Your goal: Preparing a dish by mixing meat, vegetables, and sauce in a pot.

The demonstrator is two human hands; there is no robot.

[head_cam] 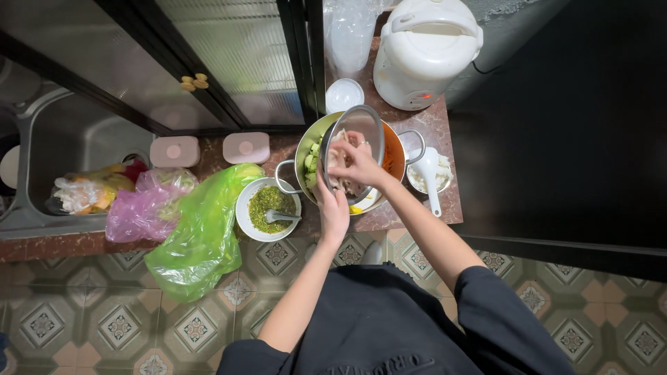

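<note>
Kitchen counter [417, 208] of speckled stone: a pot [309, 149] sits dead ahead. Left hand [333, 208] grips the tilted sieve [361, 128] at its near rim; right hand [358, 163], fingers curled, presses the pale food [338, 161] inside, over the pot.

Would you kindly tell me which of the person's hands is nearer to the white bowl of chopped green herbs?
Left. The left hand is just right of the white bowl; the right hand is farther, up over the metal pot.
</note>
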